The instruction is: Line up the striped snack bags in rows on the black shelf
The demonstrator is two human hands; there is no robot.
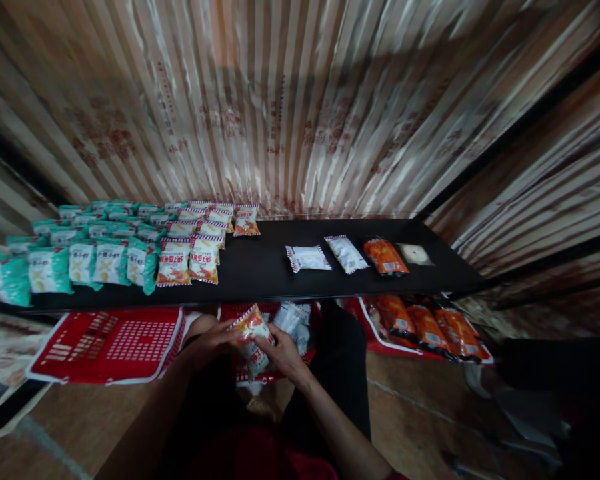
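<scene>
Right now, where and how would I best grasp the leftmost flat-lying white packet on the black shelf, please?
I'd pinch the leftmost white packet by its striped left end, coming from the left: it lies flat, that end points sideways, and a second white packet sits near its right.

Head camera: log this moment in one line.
left hand: holding snack bag | right hand: holding same bag | bag: over middle red basket | black table: teal bags left, orange bag right
</scene>
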